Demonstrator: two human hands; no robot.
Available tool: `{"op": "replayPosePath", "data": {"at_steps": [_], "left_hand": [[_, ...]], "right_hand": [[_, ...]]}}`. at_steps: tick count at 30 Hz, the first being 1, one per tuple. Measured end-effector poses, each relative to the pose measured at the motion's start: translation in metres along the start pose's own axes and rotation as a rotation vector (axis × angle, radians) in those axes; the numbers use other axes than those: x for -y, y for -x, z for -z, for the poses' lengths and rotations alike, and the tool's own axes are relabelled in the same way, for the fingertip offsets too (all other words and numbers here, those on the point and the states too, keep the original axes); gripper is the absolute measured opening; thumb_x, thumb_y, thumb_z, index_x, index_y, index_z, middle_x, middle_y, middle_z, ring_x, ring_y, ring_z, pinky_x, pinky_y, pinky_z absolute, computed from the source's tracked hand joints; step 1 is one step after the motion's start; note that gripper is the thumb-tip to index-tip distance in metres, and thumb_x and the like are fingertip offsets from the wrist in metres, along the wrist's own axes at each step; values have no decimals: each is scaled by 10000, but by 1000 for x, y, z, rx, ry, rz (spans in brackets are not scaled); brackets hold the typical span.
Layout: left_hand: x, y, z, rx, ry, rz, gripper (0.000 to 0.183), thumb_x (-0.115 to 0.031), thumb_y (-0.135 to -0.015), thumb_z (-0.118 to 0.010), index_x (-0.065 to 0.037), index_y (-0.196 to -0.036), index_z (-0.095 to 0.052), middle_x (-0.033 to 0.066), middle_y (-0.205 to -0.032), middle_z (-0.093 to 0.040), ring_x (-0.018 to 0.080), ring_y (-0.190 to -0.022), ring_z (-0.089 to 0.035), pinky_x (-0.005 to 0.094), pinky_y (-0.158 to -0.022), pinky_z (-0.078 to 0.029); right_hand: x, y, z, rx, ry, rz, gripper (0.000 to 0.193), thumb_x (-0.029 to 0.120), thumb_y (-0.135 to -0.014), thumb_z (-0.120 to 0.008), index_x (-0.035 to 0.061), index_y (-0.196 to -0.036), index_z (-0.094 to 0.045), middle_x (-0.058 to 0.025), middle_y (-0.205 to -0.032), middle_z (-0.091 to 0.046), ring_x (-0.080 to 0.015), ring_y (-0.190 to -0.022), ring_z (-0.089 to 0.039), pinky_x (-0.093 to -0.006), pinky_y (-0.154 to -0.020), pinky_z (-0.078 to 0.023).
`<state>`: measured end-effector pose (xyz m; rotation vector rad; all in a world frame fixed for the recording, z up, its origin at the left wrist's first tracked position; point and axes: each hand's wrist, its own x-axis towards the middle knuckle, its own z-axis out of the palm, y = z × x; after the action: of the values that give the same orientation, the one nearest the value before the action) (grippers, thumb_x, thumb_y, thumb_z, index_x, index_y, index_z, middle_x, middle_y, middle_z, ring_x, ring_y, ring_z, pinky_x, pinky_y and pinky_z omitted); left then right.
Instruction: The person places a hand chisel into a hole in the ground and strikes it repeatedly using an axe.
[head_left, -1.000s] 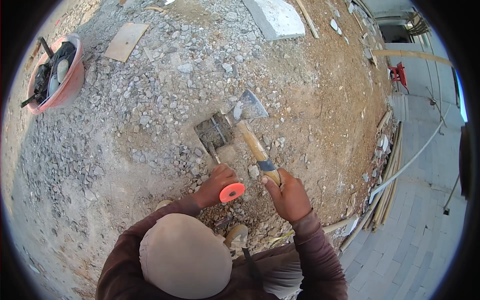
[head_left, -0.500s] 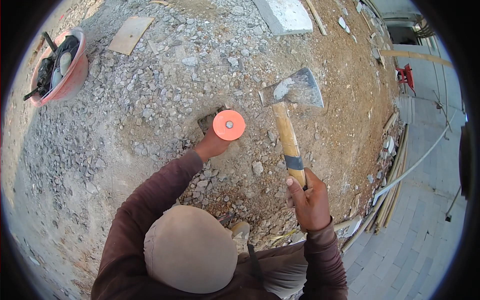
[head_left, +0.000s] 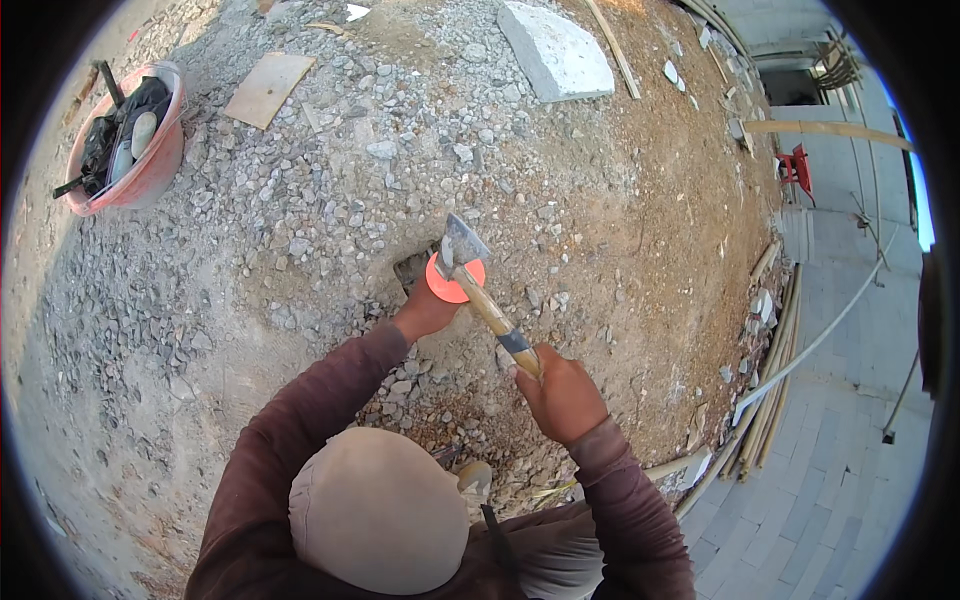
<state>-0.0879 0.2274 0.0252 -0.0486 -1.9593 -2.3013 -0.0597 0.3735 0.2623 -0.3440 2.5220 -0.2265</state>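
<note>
My right hand (head_left: pixel 562 395) grips the wooden handle of a hammer (head_left: pixel 480 290). Its metal head rests on an orange round-topped chisel (head_left: pixel 455 280). My left hand (head_left: pixel 425 312) is closed around that chisel's shaft, just below the orange disc. The chisel's tip points into a small dark hole (head_left: pixel 412 268) in the gravel ground. My cap-covered head and dark red sleeves fill the lower middle of the view.
A red bucket (head_left: pixel 150 170) with tools stands at the far left. Beyond lie a flat board (head_left: pixel 268 88) and a pale concrete slab (head_left: pixel 558 52). Pipes and slats (head_left: pixel 770 400) run along the right edge beside a paved floor.
The hammer came down from its raised position onto the orange chisel top. My left hand kept the chisel at the hole.
</note>
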Motion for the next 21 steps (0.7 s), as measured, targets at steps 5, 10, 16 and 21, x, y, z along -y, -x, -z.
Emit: {"op": "replayPosePath", "data": {"at_steps": [5, 10, 16, 21], "left_hand": [[5, 8, 16, 75, -161, 80, 302, -61, -852, -603, -38, -1149, -550, 125, -1116, -599, 282, -1059, -572, 379, -908, -456], [-5, -1, -4, 86, -122, 6, 328, -68, -846, -619, -42, -1165, -547, 122, -1130, -596, 275, -1072, -569, 376, -917, -455], [-21, 56, 23, 370, -131, 275, 190, -44, -869, -601, -64, -1058, -608, 84, -1122, -579, 248, -1076, -564, 393, -946, -450], [-45, 100, 9, 511, -480, -386, 149, -43, -834, -642, -60, -978, -607, 68, -966, -539, 271, -1030, -552, 389, -914, -447]], "right_hand": [[68, 22, 84, -548, -582, 232, 309, 311, -980, -520, 3, -963, -508, -75, -610, -508, -146, -490, -500, -274, -463, -403], [9, 10, -7, -493, -348, 244, 383, 389, -960, -509, 6, -985, -493, -132, -647, -572, -268, -515, -558, -377, -499, -465], [-1, 10, -17, -109, -5, -25, 310, 320, -919, -565, 11, -934, -543, -236, -769, -639, -444, -726, -625, -529, -645, -486], [-27, 44, -8, -337, -365, -139, 230, 227, -929, -611, -2, -943, -597, -160, -664, -589, -278, -609, -617, -383, -561, -448]]}}
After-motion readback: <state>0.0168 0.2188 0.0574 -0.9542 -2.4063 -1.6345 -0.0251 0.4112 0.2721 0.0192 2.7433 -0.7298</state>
